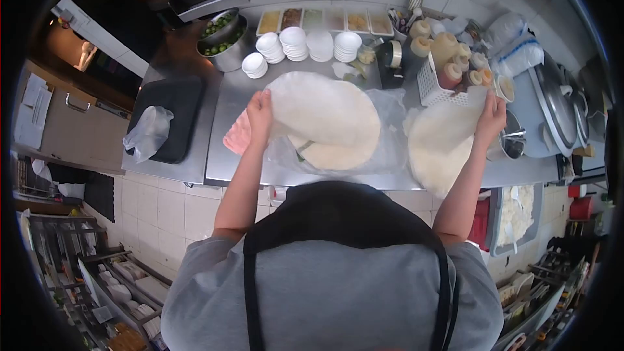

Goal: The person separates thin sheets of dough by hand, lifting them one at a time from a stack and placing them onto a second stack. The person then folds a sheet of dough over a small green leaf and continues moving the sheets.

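My left hand (260, 116) pinches the left edge of a large, thin, pale flour tortilla (325, 107), lifting it off another tortilla (341, 154) below. Clear plastic (392, 127) lies beneath and around these. A pink cloth (238, 135) is on the counter beside my left wrist. On the right, my right hand (492, 117) is closed on the raised upper edge of a second large tortilla (439, 133), partly folded over. Its lower part hangs past the counter's front edge.
Stacked white cups (294, 44) stand behind, before a row of filled containers (312, 21). A white basket (442, 94) with sauce bottles (445, 45) is at back right. Metal pots of green limes (227, 52) and a black tray (188, 114) with a plastic bag (149, 133) stand left.
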The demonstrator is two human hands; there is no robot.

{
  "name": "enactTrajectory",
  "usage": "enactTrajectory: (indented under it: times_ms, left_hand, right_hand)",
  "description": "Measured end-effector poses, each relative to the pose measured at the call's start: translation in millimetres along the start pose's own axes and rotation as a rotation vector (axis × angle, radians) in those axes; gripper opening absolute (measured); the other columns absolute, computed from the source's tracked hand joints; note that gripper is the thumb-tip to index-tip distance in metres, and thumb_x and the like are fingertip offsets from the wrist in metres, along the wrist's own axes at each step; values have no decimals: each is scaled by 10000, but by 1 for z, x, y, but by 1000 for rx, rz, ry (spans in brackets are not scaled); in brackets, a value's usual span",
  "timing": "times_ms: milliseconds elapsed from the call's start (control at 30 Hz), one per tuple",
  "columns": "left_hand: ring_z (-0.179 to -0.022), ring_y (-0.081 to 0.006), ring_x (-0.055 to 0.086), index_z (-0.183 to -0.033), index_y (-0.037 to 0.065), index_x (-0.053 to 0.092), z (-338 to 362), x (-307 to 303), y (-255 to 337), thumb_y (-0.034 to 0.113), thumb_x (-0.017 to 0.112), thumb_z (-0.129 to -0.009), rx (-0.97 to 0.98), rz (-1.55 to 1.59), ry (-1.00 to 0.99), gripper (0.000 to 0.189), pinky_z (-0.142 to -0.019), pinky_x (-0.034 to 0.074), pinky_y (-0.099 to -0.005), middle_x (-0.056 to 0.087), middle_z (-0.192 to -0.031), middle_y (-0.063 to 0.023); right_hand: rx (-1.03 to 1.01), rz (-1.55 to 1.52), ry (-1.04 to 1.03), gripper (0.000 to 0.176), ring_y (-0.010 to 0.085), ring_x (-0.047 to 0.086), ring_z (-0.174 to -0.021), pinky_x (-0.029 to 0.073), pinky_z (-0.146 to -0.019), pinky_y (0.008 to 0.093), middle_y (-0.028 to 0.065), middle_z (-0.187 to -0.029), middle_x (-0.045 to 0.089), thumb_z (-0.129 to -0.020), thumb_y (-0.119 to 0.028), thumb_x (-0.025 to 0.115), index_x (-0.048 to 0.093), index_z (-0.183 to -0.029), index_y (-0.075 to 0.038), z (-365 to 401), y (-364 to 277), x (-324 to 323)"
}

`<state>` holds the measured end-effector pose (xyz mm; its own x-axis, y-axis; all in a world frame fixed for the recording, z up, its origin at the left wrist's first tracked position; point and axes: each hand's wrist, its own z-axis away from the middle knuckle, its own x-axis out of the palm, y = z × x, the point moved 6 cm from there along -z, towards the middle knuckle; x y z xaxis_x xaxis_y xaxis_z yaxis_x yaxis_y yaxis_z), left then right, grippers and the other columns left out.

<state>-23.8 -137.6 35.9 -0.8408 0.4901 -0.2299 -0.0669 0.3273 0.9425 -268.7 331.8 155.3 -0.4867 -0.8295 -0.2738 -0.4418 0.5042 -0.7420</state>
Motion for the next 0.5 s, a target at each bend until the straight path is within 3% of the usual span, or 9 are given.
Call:
enactTrajectory:
  times_ms: [33,100,167,267,300,367,400,433,500]
  left_hand:
    - [-582,-105,349,-683,-19,457,0,1,-6,200,484,-865,-10,0,-15,287,-538,336,-284,411,-577,-30]
    - [-593,-103,346,-686,-17,457,-2,7,-15,194,483,-864,-4,-39,-98,277,-548,333,-269,404,-582,-23]
    - [-588,-99,347,-687,-11,465,1,11,-14,193,486,-863,-39,-20,-140,270,-540,330,-266,407,-583,-12]
    - [-587,-75,359,-701,10,503,1,16,-12,210,492,-866,-92,13,-187,259,-529,325,-244,430,-603,19]
    - [-591,-55,370,-714,26,534,1,16,-10,228,495,-869,-117,26,-195,258,-525,323,-226,449,-621,39]
    - [-600,-55,391,-754,19,559,1,17,-6,239,499,-867,-138,44,-232,255,-531,331,-220,477,-640,33]
    - [-605,-55,398,-765,17,565,0,16,-8,243,502,-867,-148,20,-232,256,-537,336,-218,484,-648,32]
    - [-610,-55,406,-777,15,572,-2,15,-11,247,505,-867,-159,-5,-230,257,-543,342,-216,492,-656,31]
    - [-606,-64,400,-765,8,560,-3,15,-17,241,507,-860,-154,17,-223,258,-544,342,-224,482,-643,25]
  right_hand:
    - [6,17,-1,288,158,535,-620,431,-610,288,108,-700,613,-828,-273,573,593,-762,7,-1,8,-5]
    - [184,128,-240,310,162,546,-633,434,-612,293,114,-713,619,-851,-284,530,603,-800,14,-7,41,1]
    - [84,156,-294,300,127,532,-618,428,-589,264,85,-704,615,-869,-277,495,606,-871,2,-8,46,-4]
    - [325,-110,-542,274,70,514,-617,408,-561,195,16,-765,597,-891,-246,462,585,-984,-19,6,27,-6]
    - [330,-100,-530,274,70,514,-617,408,-561,195,16,-765,597,-891,-246,462,585,-984,-19,4,24,-12]
    - [455,-522,-515,286,76,538,-674,436,-594,199,14,-822,599,-905,-244,443,572,-1008,-10,3,21,-19]
    - [440,-589,-566,311,115,566,-802,470,-686,241,49,-936,589,-916,-244,411,522,-1084,-7,0,15,-25]
    - [443,-581,-557,311,115,566,-802,470,-686,241,49,-936,589,-916,-244,411,522,-1084,-7,-1,13,-33]
    - [619,-800,-472,335,157,552,-932,461,-788,290,90,-1048,557,-925,-230,375,462,-1148,4,2,17,-44]
